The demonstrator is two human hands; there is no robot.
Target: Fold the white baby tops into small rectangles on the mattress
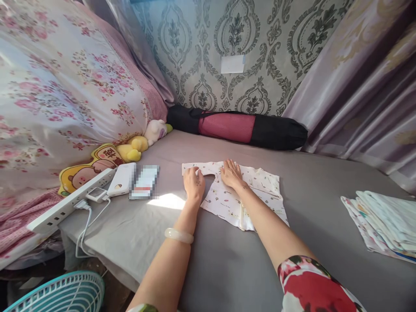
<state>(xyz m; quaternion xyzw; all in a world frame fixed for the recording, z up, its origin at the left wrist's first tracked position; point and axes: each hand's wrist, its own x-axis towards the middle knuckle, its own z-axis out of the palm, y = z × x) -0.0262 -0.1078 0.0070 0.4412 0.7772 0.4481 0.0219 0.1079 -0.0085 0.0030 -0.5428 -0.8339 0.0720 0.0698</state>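
Some brown characters on the cushion point(94, 170) are too small to read surely, and the phone point(143, 182) has a blurred screen. A grey sheet point(214, 268) covers the surface below patterned wallpaper point(201, 47). The garment point(227, 201) lies spread mid-sheet. On it, the right hand point(231, 174) lies flat, grasping nothing; the left hand point(194, 183) touches its left end, fingers loosely bent, whether pinching cloth I cannot tell.

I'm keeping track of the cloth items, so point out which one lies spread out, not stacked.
The white printed garment, spread on the grey sheet beneath the right hand; the others lie folded in the stack at far right.
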